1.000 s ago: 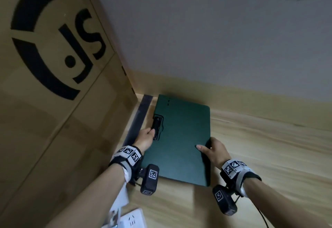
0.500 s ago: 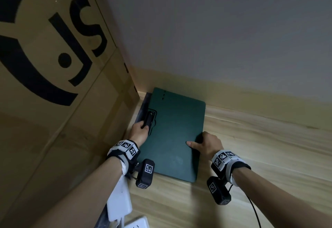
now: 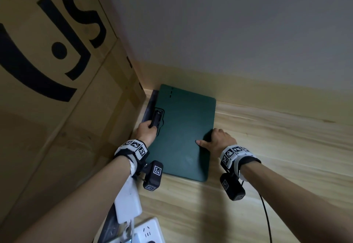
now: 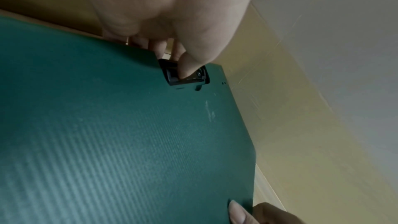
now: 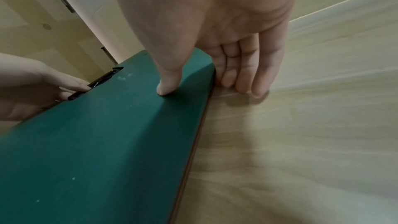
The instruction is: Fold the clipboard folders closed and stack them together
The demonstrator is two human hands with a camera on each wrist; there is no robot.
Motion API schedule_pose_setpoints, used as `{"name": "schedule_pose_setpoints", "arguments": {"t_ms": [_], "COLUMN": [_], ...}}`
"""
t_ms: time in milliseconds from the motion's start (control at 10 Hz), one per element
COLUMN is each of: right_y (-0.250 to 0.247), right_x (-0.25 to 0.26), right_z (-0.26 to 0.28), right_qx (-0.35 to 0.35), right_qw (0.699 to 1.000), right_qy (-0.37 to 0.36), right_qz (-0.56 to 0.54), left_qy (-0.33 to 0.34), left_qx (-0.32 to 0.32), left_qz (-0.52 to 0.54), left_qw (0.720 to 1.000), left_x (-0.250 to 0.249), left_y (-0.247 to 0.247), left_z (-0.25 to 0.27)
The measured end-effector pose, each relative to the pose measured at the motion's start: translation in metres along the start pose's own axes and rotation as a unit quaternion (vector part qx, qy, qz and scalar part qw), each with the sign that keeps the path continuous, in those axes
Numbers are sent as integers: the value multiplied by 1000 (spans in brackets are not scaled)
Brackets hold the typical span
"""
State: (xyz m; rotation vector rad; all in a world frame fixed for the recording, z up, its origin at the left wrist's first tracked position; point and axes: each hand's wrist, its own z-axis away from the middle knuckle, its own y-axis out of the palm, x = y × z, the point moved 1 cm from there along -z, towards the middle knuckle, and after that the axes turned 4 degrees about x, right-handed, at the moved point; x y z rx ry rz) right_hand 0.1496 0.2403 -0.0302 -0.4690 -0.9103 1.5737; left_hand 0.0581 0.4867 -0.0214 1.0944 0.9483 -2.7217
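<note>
A closed dark green clipboard folder [image 3: 183,133] lies flat on the wooden floor in the corner, its long side along a cardboard box. A black clip [image 3: 156,118] sits at its left edge. My left hand [image 3: 146,131] pinches that clip [image 4: 185,74], thumb on top and fingers under the edge. My right hand [image 3: 216,141] grips the folder's right edge [image 5: 206,105], thumb pressed on the green cover [image 5: 107,142] and fingers down the side against the floor. A thin brownish edge shows under the green cover in the right wrist view; what lies beneath is hidden.
A big cardboard box [image 3: 57,89] with black printed letters stands right against the folder's left. A grey wall with a pale skirting board [image 3: 267,97] closes the far side. A white power strip [image 3: 147,231] lies by my left forearm. Wooden floor [image 3: 277,147] stretches to the right.
Both hands keep their hold while the folder has slid farther toward the corner, closer to the box and the skirting board.
</note>
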Motion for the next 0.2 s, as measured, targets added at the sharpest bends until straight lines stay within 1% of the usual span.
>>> {"name": "schedule_pose_setpoints", "arguments": {"t_ms": [100, 200], "right_y": [-1, -1], "right_x": [-5, -18], "right_z": [3, 7], "right_qx": [16, 8], "right_qw": [999, 994], "right_qy": [-5, -41], "right_qz": [-36, -96], "left_qy": [0, 31], "left_qx": [16, -30], "left_qz": [-18, -28], "left_qw": [1000, 999], "left_x": [-2, -13], "left_y": [-1, -1], "left_z": [8, 15]}}
